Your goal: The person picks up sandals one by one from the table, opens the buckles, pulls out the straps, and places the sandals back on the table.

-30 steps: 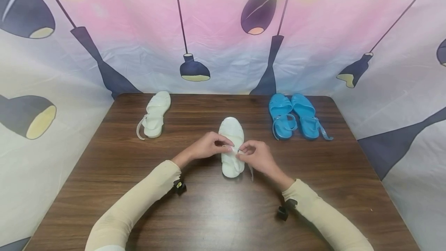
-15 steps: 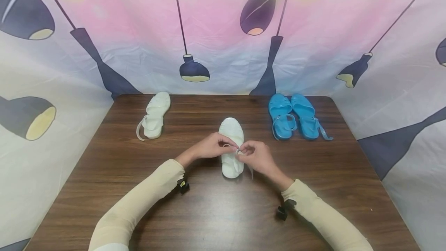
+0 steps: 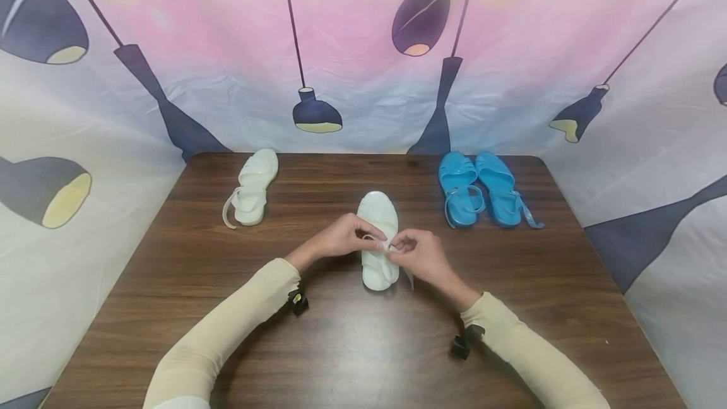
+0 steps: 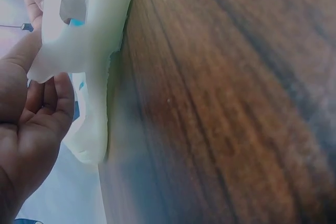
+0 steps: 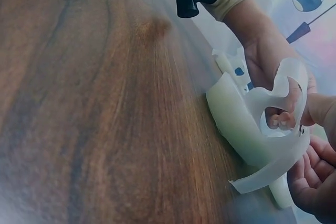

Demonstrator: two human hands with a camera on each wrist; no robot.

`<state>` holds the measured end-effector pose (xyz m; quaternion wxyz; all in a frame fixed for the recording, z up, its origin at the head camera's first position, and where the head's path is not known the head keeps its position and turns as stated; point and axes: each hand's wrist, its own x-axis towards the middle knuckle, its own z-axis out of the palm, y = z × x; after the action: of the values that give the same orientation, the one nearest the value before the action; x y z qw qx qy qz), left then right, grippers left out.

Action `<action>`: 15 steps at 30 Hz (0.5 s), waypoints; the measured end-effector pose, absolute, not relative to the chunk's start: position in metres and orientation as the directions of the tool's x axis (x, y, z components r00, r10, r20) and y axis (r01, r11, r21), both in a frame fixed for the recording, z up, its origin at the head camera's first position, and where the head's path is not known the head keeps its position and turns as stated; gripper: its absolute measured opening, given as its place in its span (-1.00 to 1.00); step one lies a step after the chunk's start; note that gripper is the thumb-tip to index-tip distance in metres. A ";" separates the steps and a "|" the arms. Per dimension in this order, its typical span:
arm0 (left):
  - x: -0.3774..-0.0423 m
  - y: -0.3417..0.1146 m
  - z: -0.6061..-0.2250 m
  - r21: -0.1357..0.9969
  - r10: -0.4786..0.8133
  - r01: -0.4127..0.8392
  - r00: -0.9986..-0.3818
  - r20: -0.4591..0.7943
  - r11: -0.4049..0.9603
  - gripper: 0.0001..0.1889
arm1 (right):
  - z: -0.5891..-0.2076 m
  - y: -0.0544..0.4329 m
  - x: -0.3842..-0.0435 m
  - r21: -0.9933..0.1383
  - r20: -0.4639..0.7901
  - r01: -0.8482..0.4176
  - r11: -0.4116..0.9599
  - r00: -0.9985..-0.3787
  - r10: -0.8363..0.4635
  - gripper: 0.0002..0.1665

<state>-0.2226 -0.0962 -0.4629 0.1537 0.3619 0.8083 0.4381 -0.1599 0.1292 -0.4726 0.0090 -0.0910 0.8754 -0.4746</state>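
A white jelly sandal (image 3: 377, 208) lies toe-away on the brown table in front of the person. Over its middle, the left hand (image 3: 342, 237) pinches the sandal's ankle strap between thumb and fingers. From the other side the right hand (image 3: 421, 254) pinches the strap near its small buckle. In the right wrist view, the strap (image 5: 262, 178) runs through the right fingers and its loose end hangs beside the sole. Part of the left hand shows behind the sandal there. The left wrist view has the left hand (image 4: 39, 124) close against the sandal's side; the buckle is hidden there.
A second white sandal (image 3: 257, 188) lies at the back left with its strap loose. At the back right sit two blue sandals (image 3: 459, 189), side by side. The wooden table (image 3: 318, 358) ends at a patterned cloth backdrop (image 3: 363, 49).
The left hand shifted slightly right toward the right hand, then drew back a little. The right hand and the sandal have stayed almost in place.
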 end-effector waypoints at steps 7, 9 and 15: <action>-0.223 -0.097 -0.462 0.821 0.717 0.440 -0.695 0.055 0.363 -0.83 | -0.472 0.130 -0.159 -0.830 0.065 -0.150 0.537 -0.983 -0.173 -0.79; -0.223 -0.097 -0.461 0.818 0.719 0.446 -0.693 0.058 0.364 -0.83 | -0.472 0.130 -0.160 -0.833 0.063 -0.148 0.534 -0.983 -0.174 -0.79; -0.223 -0.093 -0.460 0.813 0.742 0.469 -0.666 0.070 0.344 -0.85 | -0.470 0.129 -0.160 -0.832 0.073 -0.170 0.528 -0.977 -0.199 -0.81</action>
<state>-0.2228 -0.0932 -0.4605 0.1585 0.3764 0.8044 0.4314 -0.1605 0.1292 -0.4700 0.0155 -0.1055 0.8738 -0.4744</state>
